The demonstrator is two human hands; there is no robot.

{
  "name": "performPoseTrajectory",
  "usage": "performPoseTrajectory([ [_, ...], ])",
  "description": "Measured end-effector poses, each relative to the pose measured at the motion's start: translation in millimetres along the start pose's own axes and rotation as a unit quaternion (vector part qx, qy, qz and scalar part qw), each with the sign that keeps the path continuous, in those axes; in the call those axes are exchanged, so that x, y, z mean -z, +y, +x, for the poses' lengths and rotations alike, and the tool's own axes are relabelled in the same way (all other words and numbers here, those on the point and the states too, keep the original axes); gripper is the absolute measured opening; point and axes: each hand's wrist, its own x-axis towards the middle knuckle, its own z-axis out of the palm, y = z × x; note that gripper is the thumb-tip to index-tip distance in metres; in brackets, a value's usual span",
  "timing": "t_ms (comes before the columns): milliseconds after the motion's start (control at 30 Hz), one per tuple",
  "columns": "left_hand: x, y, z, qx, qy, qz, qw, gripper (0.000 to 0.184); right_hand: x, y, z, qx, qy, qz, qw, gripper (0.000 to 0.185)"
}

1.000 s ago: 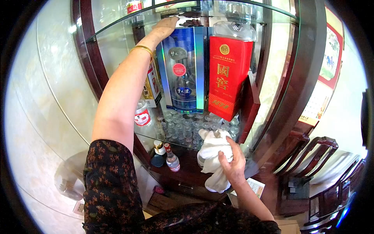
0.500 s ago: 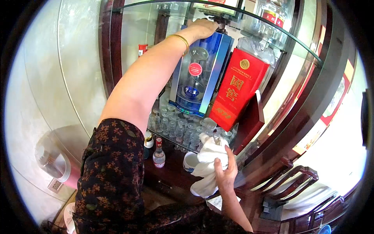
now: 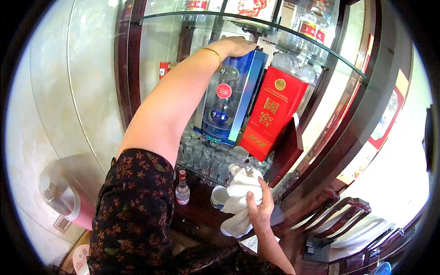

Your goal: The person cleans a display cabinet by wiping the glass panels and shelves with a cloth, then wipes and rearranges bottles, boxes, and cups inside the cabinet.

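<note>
My left hand [image 3: 234, 46], a gold bangle at its wrist, reaches up to the top of a tall blue liquor box [image 3: 231, 98] with a clear bottle shape on its front. Its fingers bend over the box's upper edge, and the fingertips are partly hidden. Lower down, my right hand [image 3: 261, 205] is closed around a bunched white cloth [image 3: 240, 197]. A red liquor box [image 3: 277, 112] leans beside the blue one. Small stemmed glasses [image 3: 206, 158] crowd the shelf below both boxes.
A glass shelf edge [image 3: 256, 20] curves above my left hand, with a liquor bottle [image 3: 314, 28] on it. Below stand a small bottle [image 3: 182, 189] and a white-and-blue bowl [image 3: 219, 197]. A dark wooden chair [image 3: 346, 208] is at the right.
The view has shifted, so the shelves and boxes sit slightly lower and further left. My left hand stays at the blue box's top; my right hand still holds the cloth.
</note>
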Motion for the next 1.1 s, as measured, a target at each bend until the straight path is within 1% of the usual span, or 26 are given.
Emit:
performPoseTrajectory([
  [33, 0, 2, -4, -0.004, 0.002, 0.003, 1.000, 0.058, 0, 0, 1, 0.001, 0.005, 0.001, 1.000, 0.046],
  [100, -4, 3, -8, -0.020, 0.070, 0.005, 0.997, 0.056, 0, 0, 0, -0.003, -0.003, 0.000, 1.000, 0.045],
  [133, -12, 1, -7, -0.028, 0.144, 0.006, 0.989, 0.044, 0, -1, -1, -0.006, -0.001, 0.000, 1.000, 0.045],
  [167, -12, -2, -4, -0.030, 0.141, 0.006, 0.990, 0.044, -1, -1, -1, 0.011, 0.010, 0.008, 1.000, 0.045],
  [200, -9, -2, -6, -0.040, 0.134, -0.037, 0.989, 0.041, -1, -2, 0, 0.026, 0.019, 0.015, 0.999, 0.045],
  [233, -9, -1, -9, -0.049, 0.123, -0.082, 0.988, 0.038, -1, -2, -1, 0.018, 0.016, 0.014, 1.000, 0.045],
  [267, -11, 0, -12, -0.064, 0.151, -0.037, 0.986, 0.037, 0, -2, -1, 0.010, 0.013, 0.011, 1.000, 0.045],
  [300, -27, -7, -11, -0.109, 0.275, -0.012, 0.955, 0.039, 0, -2, 0, 0.002, 0.010, 0.010, 1.000, 0.046],
  [367, -30, -1, -20, -0.131, 0.335, 0.025, 0.933, 0.040, -1, -3, 0, 0.013, 0.021, 0.010, 1.000, 0.047],
  [433, -22, 9, -34, -0.141, 0.298, 0.119, 0.936, 0.039, -2, 1, 1, 0.031, 0.026, 0.001, 0.999, 0.047],
  [467, -33, -11, -17, -0.184, 0.365, 0.151, 0.900, 0.029, -1, 0, 1, 0.028, 0.024, 0.003, 0.999, 0.046],
  [500, -33, -4, -20, -0.163, 0.350, 0.114, 0.915, 0.019, 0, -2, 2, 0.009, 0.012, -0.003, 1.000, 0.046],
  [567, -25, 12, -46, -0.206, 0.406, 0.046, 0.889, 0.010, -1, -3, 2, 0.016, 0.023, 0.006, 1.000, 0.046],
  [600, -19, 26, -65, -0.190, 0.363, 0.007, 0.912, 0.007, -2, 0, 2, 0.022, 0.025, 0.004, 0.999, 0.046],
  [633, -24, 31, -77, -0.189, 0.355, 0.004, 0.915, 0.007, -2, -1, 2, 0.015, 0.021, 0.006, 1.000, 0.046],
  [700, -32, 39, -97, -0.152, 0.285, -0.093, 0.942, 0.008, -1, -1, 3, 0.017, 0.021, 0.008, 1.000, 0.046],
  [733, -27, 52, -115, -0.096, 0.224, -0.063, 0.968, 0.010, -1, -1, 2, 0.000, 0.017, 0.012, 1.000, 0.046],
  [767, -35, 54, -127, -0.096, 0.220, -0.063, 0.969, 0.010, -2, -1, 3, -0.004, 0.016, 0.013, 1.000, 0.046],
  [833, -60, 53, -145, -0.155, 0.248, -0.055, 0.955, 0.017, -3, 0, 3, 0.018, 0.030, 0.003, 0.999, 0.046],
  [867, -75, 57, -150, -0.104, 0.265, -0.090, 0.954, 0.013, -2, -1, 3, 0.010, 0.025, 0.014, 1.000, 0.045],
  [900, -83, 62, -156, -0.104, 0.262, -0.092, 0.955, 0.013, -2, -1, 3, 0.006, 0.024, 0.014, 1.000, 0.045],
  [933, -89, 68, -161, -0.050, 0.169, -0.223, 0.959, 0.015, -1, -2, 4, 0.015, 0.026, 0.009, 1.000, 0.045],
  [967, -95, 70, -165, 0.008, 0.069, -0.348, 0.935, 0.018, -1, -3, 4, 0.022, 0.026, 0.006, 0.999, 0.045],
  [1100, -136, 74, -169, 0.024, 0.077, -0.326, 0.942, 0.021, -2, -1, 2, 0.021, 0.026, 0.003, 0.999, 0.046],
])
